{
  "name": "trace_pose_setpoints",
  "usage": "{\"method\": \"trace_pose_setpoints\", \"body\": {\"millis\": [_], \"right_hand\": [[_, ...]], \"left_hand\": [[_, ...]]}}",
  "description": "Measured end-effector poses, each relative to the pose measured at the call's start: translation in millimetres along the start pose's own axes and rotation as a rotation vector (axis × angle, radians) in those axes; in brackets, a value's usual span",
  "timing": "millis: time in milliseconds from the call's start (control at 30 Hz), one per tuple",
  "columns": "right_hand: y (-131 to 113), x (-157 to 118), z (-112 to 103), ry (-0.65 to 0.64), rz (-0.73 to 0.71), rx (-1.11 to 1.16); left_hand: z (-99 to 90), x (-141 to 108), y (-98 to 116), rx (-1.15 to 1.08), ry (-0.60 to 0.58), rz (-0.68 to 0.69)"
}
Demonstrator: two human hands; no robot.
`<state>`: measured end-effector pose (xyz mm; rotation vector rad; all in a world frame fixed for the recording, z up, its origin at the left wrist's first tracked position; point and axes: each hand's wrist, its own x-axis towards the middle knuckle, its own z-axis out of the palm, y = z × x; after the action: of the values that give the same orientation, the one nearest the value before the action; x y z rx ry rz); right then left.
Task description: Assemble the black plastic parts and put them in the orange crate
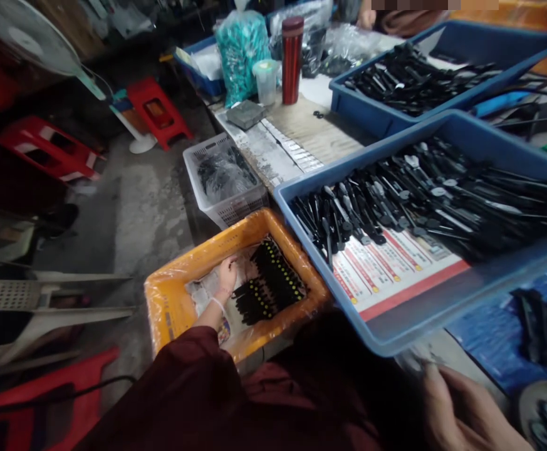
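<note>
My left hand [227,275] reaches down into an orange crate [170,319], with its fingers closed; a small dark bit shows at them, too small to name. Beside it, black slender parts with yellow-green dots [280,272] lie in rows on the crate's paper lining. My right hand [465,404] is at the lower right, near the front edge of a blue tray [376,341]. Its fingers are bent and blurred, and whether they hold anything is unclear. Many black and silvery long-handled pieces [395,194] fill much of that tray, over a printed red-and-white sheet [395,269].
A second blue tray [362,116] of black parts stands behind. On the table are a red tumbler [292,62], a plastic cup [266,81] and a bag of teal pieces [241,53]. A white basket [240,210] adjoins the orange crate. Red stools [158,113] stand left.
</note>
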<state>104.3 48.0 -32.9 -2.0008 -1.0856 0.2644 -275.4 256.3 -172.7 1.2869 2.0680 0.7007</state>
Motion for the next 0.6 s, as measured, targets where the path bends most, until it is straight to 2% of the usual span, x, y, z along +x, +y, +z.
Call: {"method": "trace_pose_setpoints", "body": {"millis": [100,200,233,300,333,367,400,433,467,500,600], "right_hand": [[-3,7,3,-0.018,-0.112,0.013],[-15,7,-1,-0.125,-0.046,0.175],[-22,6,-4,-0.195,0.027,0.273],[-39,0,-11,-0.381,0.187,0.524],[-48,-3,-15,-0.464,0.248,0.652],[-56,-7,-19,-0.568,0.277,0.757],[-62,-10,-25,-0.670,0.280,0.825],[-67,-12,-31,-0.747,0.266,0.853],[-69,-14,-38,-0.792,0.243,0.851],[-68,-15,-46,-0.803,0.222,0.838],[-49,-19,-78,-0.694,0.218,0.867]], "left_hand": [[-13.3,-14,39,-0.132,0.053,0.051],[-24.2,-58,87,-0.292,-0.044,0.147],[-27.1,-80,104,-0.346,-0.129,0.186],[-30.8,-130,135,-0.438,-0.374,0.253],[-31.0,-155,149,-0.489,-0.572,0.281],[-29.7,-179,162,-0.619,-0.927,0.291],[-26.5,-200,173,-0.719,-1.227,0.284],[-21.6,-217,184,-0.776,-1.388,0.259],[-15.2,-230,193,-0.829,-1.482,0.235],[-7.9,-239,203,-0.869,-1.519,0.204],[13.3,-253,230,-0.887,-1.503,0.143]]}}
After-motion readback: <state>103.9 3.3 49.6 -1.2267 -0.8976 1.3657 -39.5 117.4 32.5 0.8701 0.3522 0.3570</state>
